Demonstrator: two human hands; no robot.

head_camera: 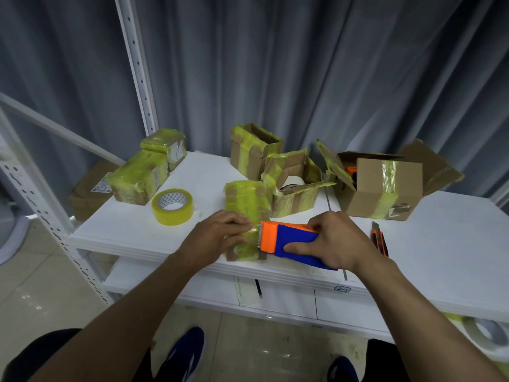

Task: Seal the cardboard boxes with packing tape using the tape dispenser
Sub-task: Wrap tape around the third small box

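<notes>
A small cardboard box [246,199] wrapped in yellow tape lies near the front edge of the white table [440,244]. My left hand [217,235] rests on its near end, fingers flat across the tape. My right hand [334,241] grips a blue and orange tape dispenser [286,239], with its toothed orange end against the box's right side beside my left fingertips.
A yellow tape roll [173,206] lies left of the box. Two taped boxes [139,177] sit at back left. Open boxes [292,179] and a larger open carton [385,186] stand behind and right. An orange utility knife [379,238] lies right of my hand.
</notes>
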